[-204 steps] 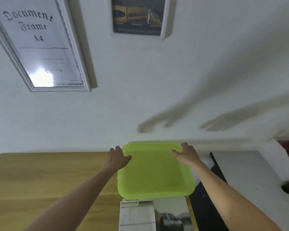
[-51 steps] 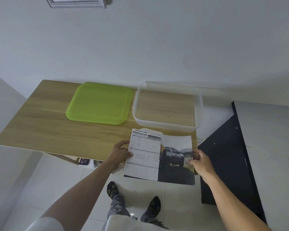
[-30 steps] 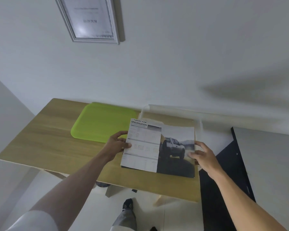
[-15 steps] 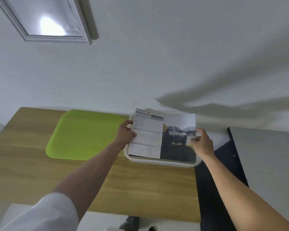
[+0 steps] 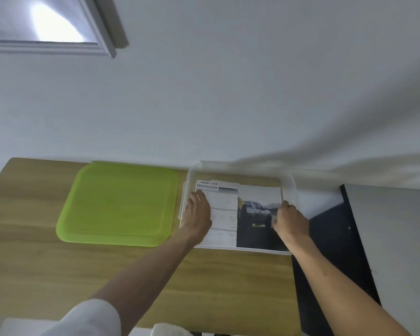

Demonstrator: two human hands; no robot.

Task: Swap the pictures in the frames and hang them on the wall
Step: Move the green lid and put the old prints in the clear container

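A printed car picture, with a specification sheet on its left half and a grey car on its right, lies inside the clear plastic box on the wooden table. My left hand grips the picture's left edge inside the box. My right hand holds its right edge near the box's right wall. A white-framed picture hangs on the wall at the upper left; glare hides its content.
The box's green lid lies flat on the table just left of the box. A dark panel and a grey surface stand to the right of the table. The white wall rises right behind the table.
Both hands have lowered the car picture from above the box's rim down into the clear box. The view has tilted slightly down.
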